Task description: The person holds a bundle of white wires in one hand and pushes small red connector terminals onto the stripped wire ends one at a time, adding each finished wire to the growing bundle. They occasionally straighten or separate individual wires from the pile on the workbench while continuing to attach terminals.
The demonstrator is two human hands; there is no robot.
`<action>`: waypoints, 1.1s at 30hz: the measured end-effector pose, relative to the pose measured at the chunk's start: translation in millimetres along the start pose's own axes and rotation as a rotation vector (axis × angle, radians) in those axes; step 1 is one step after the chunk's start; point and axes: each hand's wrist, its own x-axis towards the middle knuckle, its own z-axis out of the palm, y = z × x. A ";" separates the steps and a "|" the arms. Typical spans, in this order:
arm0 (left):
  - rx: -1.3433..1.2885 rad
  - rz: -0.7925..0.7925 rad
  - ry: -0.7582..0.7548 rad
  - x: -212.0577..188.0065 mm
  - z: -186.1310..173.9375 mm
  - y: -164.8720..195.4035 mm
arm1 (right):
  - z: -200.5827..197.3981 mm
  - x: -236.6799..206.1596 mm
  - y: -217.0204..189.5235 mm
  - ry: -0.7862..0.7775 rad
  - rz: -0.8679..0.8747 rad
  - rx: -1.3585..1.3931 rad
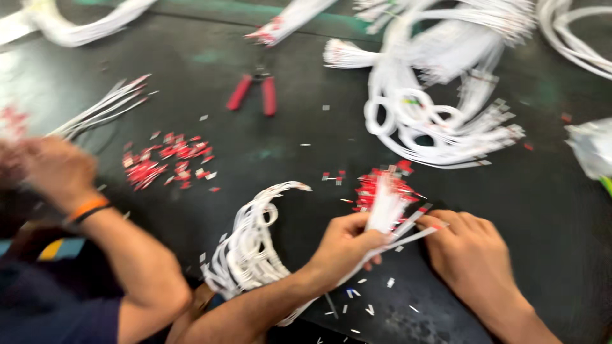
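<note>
My left hand point(347, 245) is closed around a bundle of white wires point(386, 213) whose ends fan out toward the right. My right hand point(468, 251) pinches the tips of a few of those wires at its fingertips. Just beyond both hands lies a pile of small red terminals point(382, 185) on the black table point(287, 146). To the left of my left forearm rests a looped bunch of white wires point(252, 245). Motion blurs the picture.
A co-worker's arm with an orange wristband point(86, 207) reaches in at the left, near a second red terminal pile point(169, 159) and a wire bundle point(105, 108). Red-handled pliers point(255, 92) lie farther back. Big white wire coils point(440, 114) fill the back right.
</note>
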 end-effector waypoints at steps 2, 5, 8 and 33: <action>-0.002 0.012 -0.025 -0.3 -2.5 -1.7 | 0.3 -0.3 -1.2 -0.033 0.055 -0.088; -0.014 0.064 -0.033 1.2 -4.8 -6.2 | 13.4 -9.3 8.0 -0.009 0.066 -0.017; -0.001 0.105 0.000 3.1 -8.4 -12.5 | 42.9 -28.4 24.6 -0.008 0.316 -0.061; 0.019 0.225 -0.067 5.8 -24.4 -29.2 | 119.8 3.0 61.8 -0.001 0.286 0.517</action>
